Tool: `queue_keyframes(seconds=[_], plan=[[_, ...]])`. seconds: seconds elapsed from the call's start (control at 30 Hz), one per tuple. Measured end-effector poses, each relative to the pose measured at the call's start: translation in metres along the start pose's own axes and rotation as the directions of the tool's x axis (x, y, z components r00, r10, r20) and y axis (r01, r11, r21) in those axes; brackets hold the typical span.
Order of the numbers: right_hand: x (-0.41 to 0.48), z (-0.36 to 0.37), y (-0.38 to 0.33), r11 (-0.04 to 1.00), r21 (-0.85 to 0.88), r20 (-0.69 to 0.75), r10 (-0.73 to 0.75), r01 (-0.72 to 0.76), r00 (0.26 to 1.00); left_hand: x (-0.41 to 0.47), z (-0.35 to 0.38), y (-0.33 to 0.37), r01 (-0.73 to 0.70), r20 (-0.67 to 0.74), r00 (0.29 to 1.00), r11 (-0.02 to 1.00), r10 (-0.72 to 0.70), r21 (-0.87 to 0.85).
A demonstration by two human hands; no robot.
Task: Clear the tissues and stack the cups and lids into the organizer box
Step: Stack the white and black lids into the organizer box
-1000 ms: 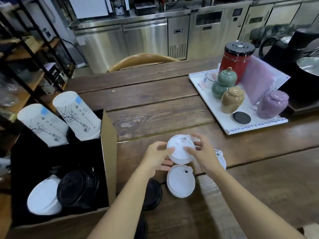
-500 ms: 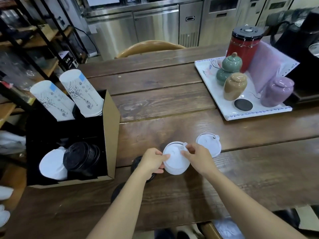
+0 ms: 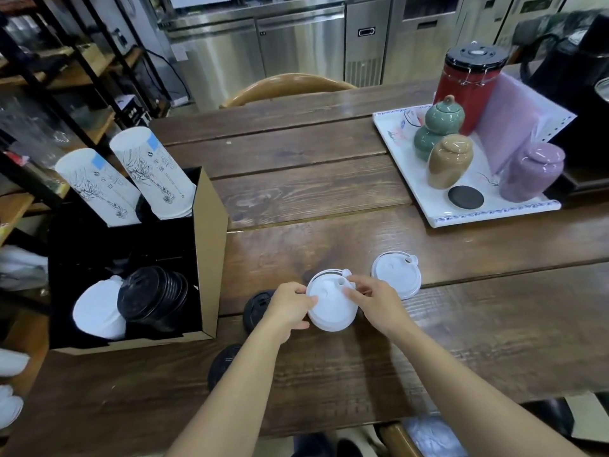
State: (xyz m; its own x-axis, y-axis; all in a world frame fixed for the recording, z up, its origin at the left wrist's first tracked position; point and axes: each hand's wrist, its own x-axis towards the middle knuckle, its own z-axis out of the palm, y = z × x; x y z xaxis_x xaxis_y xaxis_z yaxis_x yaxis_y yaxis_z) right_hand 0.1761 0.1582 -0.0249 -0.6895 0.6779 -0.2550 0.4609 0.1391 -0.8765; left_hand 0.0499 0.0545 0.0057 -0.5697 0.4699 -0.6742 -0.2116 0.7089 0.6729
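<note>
I hold a small stack of white lids [image 3: 331,305] between both hands, low over the wooden table [image 3: 329,179] near its front edge. The stack faces up, its flat top tilted a little toward me, and the sip tab points away from me and to the right. My left hand [image 3: 290,306] pinches the stack's left rim, thumb on top and fingers curled under. My right hand [image 3: 372,296] grips the right rim, with a fingertip resting on the top near the sip hole. Both forearms reach in from the lower edge and meet at the stack, wrists nearly level.

Just beside the stack on the right, another white lid [image 3: 397,273] lies flat on the table, its tab pointing away and to the right. Two black lids [image 3: 257,308] lie on the table under and beside my left forearm, partly hidden.

The organizer box [image 3: 211,245] stands at the left, open at the top. In its far part two stacks of paper cups [image 3: 151,173] lean away from me to the left, their long axes tilted. In its near part a row of black lids [image 3: 153,293] lies on its side next to white lids [image 3: 99,311].
</note>
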Motion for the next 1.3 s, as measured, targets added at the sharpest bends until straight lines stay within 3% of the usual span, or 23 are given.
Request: queue_keyframes(seconds=[0.23, 0.5, 0.7, 0.8, 0.87, 0.97, 1.03, 1.1, 1.17, 1.3], plan=[[0.003, -0.002, 0.004, 0.992, -0.002, 0.0, 0.128, -0.128, 0.992, 0.003, 0.007, 0.011, -0.026, 0.051, 0.998, 0.999, 0.027, -0.028], [0.005, -0.003, 0.007, 0.981, 0.109, 0.108, 0.15, -0.162, 0.983, 0.007, 0.005, 0.01, 0.025, 0.064, 0.998, 1.0, -0.024, -0.016], [0.015, -0.008, 0.011, 0.986, 0.073, 0.158, 0.137, -0.15, 0.978, 0.01, 0.002, 0.009, 0.047, 0.156, 0.986, 0.997, -0.056, 0.061], [0.018, -0.009, 0.008, 0.994, -0.009, 0.122, 0.106, -0.105, 0.987, 0.005, 0.003, 0.008, 0.116, 0.278, 0.948, 0.982, -0.153, 0.146], [0.017, -0.011, 0.005, 0.998, -0.033, 0.047, 0.054, -0.052, 0.997, 0.004, 0.007, 0.004, 0.142, 0.286, 0.941, 0.979, -0.18, 0.148], [0.014, -0.015, 0.005, 0.989, -0.139, -0.309, -0.081, 0.04, 0.948, 0.007, 0.013, -0.002, 0.148, 0.261, 0.95, 0.982, -0.173, 0.115], [0.02, -0.02, 0.013, 0.95, -0.302, -0.504, -0.091, -0.076, 0.859, 0.008, 0.014, -0.004, 0.157, 0.252, 0.951, 0.982, -0.178, 0.101], [0.026, -0.025, 0.023, 0.91, -0.301, -0.512, 0.099, -0.286, 0.854, 0.007, 0.016, -0.004, 0.159, 0.241, 0.954, 0.983, -0.177, 0.091], [0.028, -0.028, 0.034, 0.877, -0.291, -0.424, 0.239, -0.381, 0.874, 0.006, 0.02, -0.005, 0.153, 0.224, 0.961, 0.986, -0.165, 0.071], [0.025, -0.031, 0.049, 0.875, -0.387, -0.369, 0.141, -0.29, 0.919, 0.003, 0.029, -0.005, 0.152, 0.196, 0.969, 0.988, -0.152, 0.013]])
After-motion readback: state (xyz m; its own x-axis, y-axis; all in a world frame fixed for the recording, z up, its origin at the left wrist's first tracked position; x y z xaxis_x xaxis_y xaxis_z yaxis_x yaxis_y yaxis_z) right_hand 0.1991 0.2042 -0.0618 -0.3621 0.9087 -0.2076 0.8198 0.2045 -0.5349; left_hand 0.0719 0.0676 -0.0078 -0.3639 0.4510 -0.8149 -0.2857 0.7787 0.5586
